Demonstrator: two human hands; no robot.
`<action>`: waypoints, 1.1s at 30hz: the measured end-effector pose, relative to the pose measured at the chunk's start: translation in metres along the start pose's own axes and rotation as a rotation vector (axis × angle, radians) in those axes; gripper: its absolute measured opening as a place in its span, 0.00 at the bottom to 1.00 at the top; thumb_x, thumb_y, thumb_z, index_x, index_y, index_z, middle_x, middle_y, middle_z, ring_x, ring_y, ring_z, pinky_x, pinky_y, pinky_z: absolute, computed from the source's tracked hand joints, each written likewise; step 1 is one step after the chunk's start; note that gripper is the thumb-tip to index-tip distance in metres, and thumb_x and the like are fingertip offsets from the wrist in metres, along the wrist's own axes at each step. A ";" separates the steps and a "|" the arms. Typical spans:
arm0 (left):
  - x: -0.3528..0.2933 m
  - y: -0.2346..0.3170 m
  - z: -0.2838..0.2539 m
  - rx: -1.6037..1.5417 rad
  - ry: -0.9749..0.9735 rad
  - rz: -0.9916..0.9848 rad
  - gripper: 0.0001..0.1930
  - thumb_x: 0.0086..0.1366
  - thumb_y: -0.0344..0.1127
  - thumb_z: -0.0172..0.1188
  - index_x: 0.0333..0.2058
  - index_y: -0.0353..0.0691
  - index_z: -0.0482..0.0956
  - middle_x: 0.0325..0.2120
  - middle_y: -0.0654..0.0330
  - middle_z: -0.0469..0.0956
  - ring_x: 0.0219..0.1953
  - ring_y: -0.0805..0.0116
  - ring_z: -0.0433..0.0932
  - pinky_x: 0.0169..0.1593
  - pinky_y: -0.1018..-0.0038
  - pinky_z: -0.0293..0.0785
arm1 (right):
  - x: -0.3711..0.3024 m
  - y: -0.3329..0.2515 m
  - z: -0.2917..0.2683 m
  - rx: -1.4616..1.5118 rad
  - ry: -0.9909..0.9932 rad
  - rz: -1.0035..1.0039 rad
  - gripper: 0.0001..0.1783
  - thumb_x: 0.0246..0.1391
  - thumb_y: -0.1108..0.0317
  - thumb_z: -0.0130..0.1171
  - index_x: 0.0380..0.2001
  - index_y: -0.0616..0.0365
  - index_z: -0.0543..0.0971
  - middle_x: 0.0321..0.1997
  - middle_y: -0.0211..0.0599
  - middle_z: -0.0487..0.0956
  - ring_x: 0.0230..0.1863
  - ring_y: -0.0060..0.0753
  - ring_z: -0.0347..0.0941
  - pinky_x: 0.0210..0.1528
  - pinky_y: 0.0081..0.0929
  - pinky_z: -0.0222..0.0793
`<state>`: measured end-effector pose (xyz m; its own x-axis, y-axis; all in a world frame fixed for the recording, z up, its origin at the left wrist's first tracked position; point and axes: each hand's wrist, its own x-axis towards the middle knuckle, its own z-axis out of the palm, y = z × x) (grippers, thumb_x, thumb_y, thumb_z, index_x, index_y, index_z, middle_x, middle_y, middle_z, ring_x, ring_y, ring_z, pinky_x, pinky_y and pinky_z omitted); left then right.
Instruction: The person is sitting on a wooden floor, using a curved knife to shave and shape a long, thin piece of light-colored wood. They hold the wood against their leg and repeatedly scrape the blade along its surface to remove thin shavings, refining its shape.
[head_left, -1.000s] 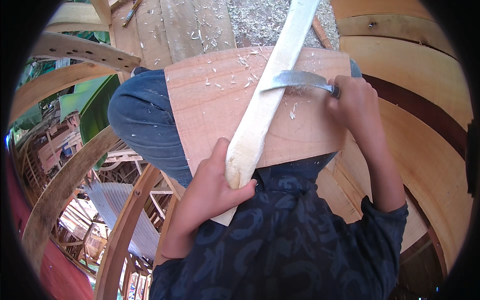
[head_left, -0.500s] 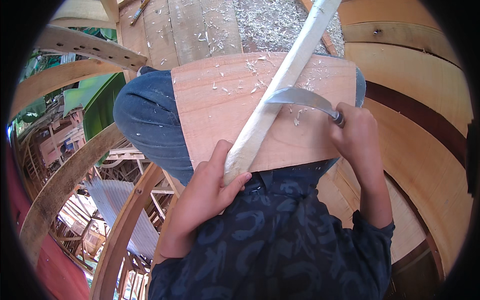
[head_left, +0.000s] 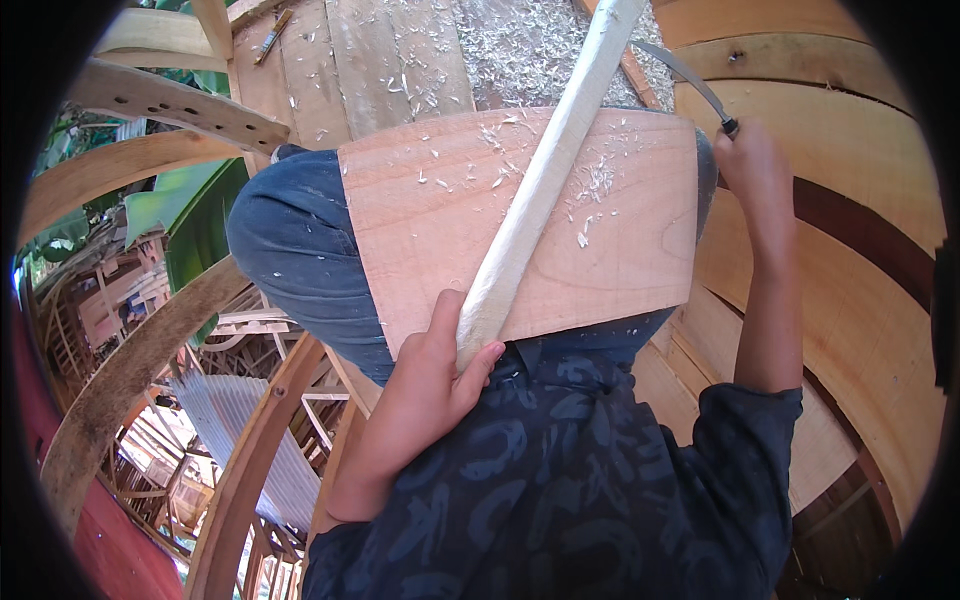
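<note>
A long pale stick of wood (head_left: 545, 180) slants across a flat wooden board (head_left: 420, 240) lying on my thighs. My left hand (head_left: 432, 370) is closed round the stick's near end, close to my waist. Out to the right, beyond the board's edge, my right hand (head_left: 757, 165) grips the dark handle of a sickle-like curved knife (head_left: 690, 75). The blade arcs up and left, with its tip near the far part of the stick and apart from it. Small curled shavings (head_left: 597, 180) are scattered on the board.
Plank flooring (head_left: 370, 70) ahead carries a thick heap of shavings (head_left: 520, 45) and a small slim object (head_left: 272, 38), perhaps a marker. Curved wooden planks (head_left: 840, 130) rise at my right. Wooden ribs (head_left: 150, 355) and a corrugated sheet (head_left: 235, 430) are at my left.
My right hand has swung the curved knife off the stick, away and to the right. My left hand still holds the stick, whose far end has shifted slightly left.
</note>
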<state>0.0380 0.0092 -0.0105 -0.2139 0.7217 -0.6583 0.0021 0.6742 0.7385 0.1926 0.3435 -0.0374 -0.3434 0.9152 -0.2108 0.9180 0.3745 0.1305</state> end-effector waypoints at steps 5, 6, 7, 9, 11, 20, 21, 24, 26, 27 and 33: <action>0.003 0.002 -0.002 0.016 -0.030 -0.017 0.22 0.64 0.32 0.57 0.51 0.33 0.58 0.19 0.37 0.74 0.27 0.34 0.76 0.29 0.55 0.71 | -0.043 -0.024 -0.014 0.105 -0.072 -0.163 0.12 0.50 0.64 0.54 0.24 0.63 0.79 0.24 0.57 0.77 0.31 0.58 0.76 0.34 0.48 0.71; 0.003 0.005 -0.001 0.040 -0.014 0.000 0.22 0.64 0.32 0.57 0.52 0.33 0.58 0.19 0.37 0.74 0.27 0.34 0.76 0.29 0.54 0.71 | -0.060 -0.034 -0.009 0.089 -0.038 -0.306 0.12 0.48 0.64 0.55 0.25 0.62 0.80 0.23 0.56 0.77 0.31 0.57 0.76 0.35 0.48 0.72; 0.004 0.009 -0.001 0.066 -0.012 0.019 0.23 0.64 0.31 0.57 0.53 0.33 0.58 0.19 0.37 0.74 0.27 0.34 0.76 0.29 0.53 0.71 | -0.076 -0.049 -0.015 0.072 -0.158 -0.353 0.10 0.46 0.65 0.57 0.24 0.61 0.80 0.24 0.54 0.78 0.31 0.56 0.77 0.35 0.47 0.72; 0.003 0.012 0.000 0.099 0.002 0.029 0.23 0.64 0.31 0.57 0.53 0.34 0.58 0.20 0.37 0.74 0.27 0.34 0.76 0.29 0.52 0.70 | -0.091 -0.061 -0.009 0.141 -0.137 -0.435 0.08 0.42 0.66 0.58 0.21 0.61 0.79 0.22 0.53 0.78 0.28 0.55 0.77 0.34 0.46 0.73; 0.001 0.014 0.001 0.115 0.035 0.018 0.22 0.63 0.31 0.57 0.53 0.34 0.59 0.20 0.37 0.74 0.27 0.35 0.76 0.29 0.51 0.70 | -0.080 -0.056 -0.005 0.140 -0.068 -0.466 0.08 0.43 0.67 0.57 0.23 0.61 0.80 0.22 0.52 0.77 0.28 0.56 0.76 0.33 0.45 0.72; -0.002 0.017 0.005 0.154 0.069 0.050 0.24 0.63 0.30 0.57 0.54 0.34 0.60 0.19 0.37 0.74 0.26 0.34 0.76 0.28 0.51 0.70 | -0.005 -0.031 0.013 0.024 0.189 -0.385 0.13 0.47 0.61 0.60 0.23 0.61 0.79 0.25 0.51 0.79 0.30 0.55 0.77 0.34 0.46 0.73; -0.001 0.017 0.004 0.147 0.069 0.055 0.23 0.63 0.30 0.57 0.54 0.34 0.60 0.19 0.37 0.74 0.26 0.34 0.76 0.28 0.51 0.70 | -0.001 -0.032 0.008 0.019 0.155 -0.334 0.13 0.48 0.60 0.60 0.24 0.61 0.79 0.26 0.51 0.79 0.30 0.55 0.77 0.34 0.46 0.73; -0.001 0.018 0.003 0.131 0.070 0.062 0.24 0.62 0.30 0.58 0.54 0.34 0.60 0.19 0.37 0.74 0.26 0.34 0.76 0.28 0.50 0.70 | 0.010 -0.031 0.008 0.004 0.108 -0.264 0.15 0.49 0.59 0.59 0.26 0.61 0.80 0.28 0.51 0.80 0.32 0.56 0.77 0.36 0.46 0.74; -0.001 0.017 0.005 0.126 0.079 0.063 0.24 0.62 0.30 0.58 0.54 0.34 0.60 0.19 0.37 0.74 0.26 0.34 0.76 0.28 0.50 0.70 | 0.010 -0.033 0.011 0.017 0.148 -0.289 0.15 0.49 0.59 0.58 0.27 0.62 0.80 0.28 0.52 0.80 0.33 0.56 0.78 0.37 0.46 0.74; -0.001 0.017 0.006 0.132 0.085 0.067 0.24 0.62 0.30 0.58 0.54 0.34 0.60 0.19 0.37 0.74 0.26 0.34 0.76 0.28 0.50 0.70 | 0.015 -0.033 0.010 0.011 0.173 -0.270 0.15 0.49 0.59 0.58 0.27 0.62 0.80 0.29 0.52 0.80 0.34 0.57 0.78 0.37 0.46 0.74; -0.005 0.013 0.005 0.216 0.060 0.034 0.22 0.64 0.29 0.57 0.54 0.35 0.60 0.19 0.42 0.76 0.25 0.45 0.80 0.29 0.58 0.73 | 0.071 0.000 0.001 0.025 0.146 -0.055 0.16 0.48 0.60 0.56 0.27 0.64 0.80 0.31 0.53 0.80 0.35 0.58 0.77 0.37 0.45 0.73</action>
<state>0.0437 0.0156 0.0018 -0.2677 0.7385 -0.6189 0.2185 0.6721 0.7075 0.1685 0.4087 -0.0533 -0.4167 0.9060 -0.0741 0.9011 0.4224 0.0977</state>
